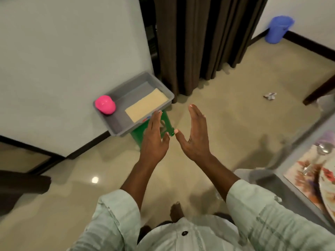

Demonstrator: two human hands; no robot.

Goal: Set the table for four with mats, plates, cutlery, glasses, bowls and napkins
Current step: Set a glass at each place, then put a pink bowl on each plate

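At the right edge, the table (pixel 297 183) already carried a patterned mat (pixel 306 175), part of a plate (pixel 326 189) and a spoon (pixel 324 149), so at least one place looked partly laid, though the other places were out of view. What was left seemed to wait in the grey bin (pixel 116 125) on a green stool (pixel 137 134): a pink bowl (pixel 105 105) and a cream mat or napkin (pixel 146 105). Both arms reached toward it, the left hand (pixel 154 138) and right hand (pixel 194 134) empty with fingers straight, palms facing each other, the left just at the bin's near rim.
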